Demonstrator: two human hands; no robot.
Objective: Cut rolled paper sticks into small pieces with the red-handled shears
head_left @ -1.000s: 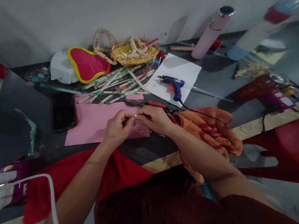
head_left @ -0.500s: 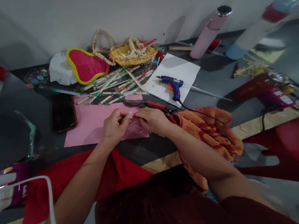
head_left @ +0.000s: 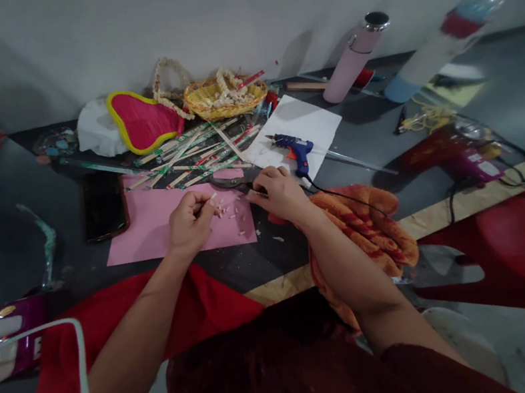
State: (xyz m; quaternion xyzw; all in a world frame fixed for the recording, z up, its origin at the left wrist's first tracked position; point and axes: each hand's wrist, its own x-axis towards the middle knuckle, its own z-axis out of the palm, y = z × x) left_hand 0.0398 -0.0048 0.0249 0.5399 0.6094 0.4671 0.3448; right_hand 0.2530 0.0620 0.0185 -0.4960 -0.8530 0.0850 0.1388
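Right hand (head_left: 283, 194) reached pliers (head_left: 225, 182), glue gun (head_left: 299, 149) beside

I'm seeing a bare lane running over the pink sheet (head_left: 148, 227) between the phone (head_left: 104, 206) and the left hand (head_left: 189, 224); beyond it, scattered sticks (head_left: 179, 157) are blocking the way, while the glue gun (head_left: 298, 149) (its cord (head_left: 343, 192) crossing the orange towel (head_left: 370, 228)) is obstructing space beyond the right hand (head_left: 286, 196).

Right hand (head_left: 285, 194) now farther from the left hand (head_left: 190, 223), over the handles of the pliers (head_left: 226, 182).
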